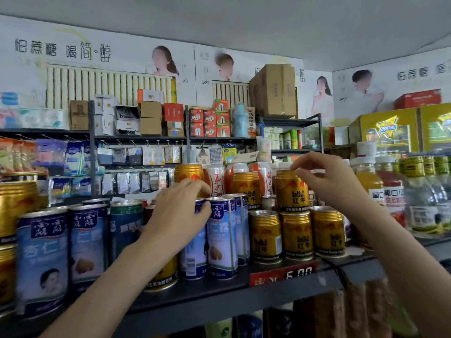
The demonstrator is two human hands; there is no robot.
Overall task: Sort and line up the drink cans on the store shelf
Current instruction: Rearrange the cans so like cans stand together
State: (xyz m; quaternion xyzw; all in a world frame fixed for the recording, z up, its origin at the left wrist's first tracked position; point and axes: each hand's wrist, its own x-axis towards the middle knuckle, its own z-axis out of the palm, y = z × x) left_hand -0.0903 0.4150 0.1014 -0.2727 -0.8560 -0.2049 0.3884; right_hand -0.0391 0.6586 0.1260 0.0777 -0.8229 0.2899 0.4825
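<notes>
Soft even light — blurred, warped edges

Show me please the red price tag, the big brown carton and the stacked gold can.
red price tag (283, 274), head view, middle of its face
brown carton (274, 90), head view, front side
stacked gold can (291, 191), head view, label
</notes>
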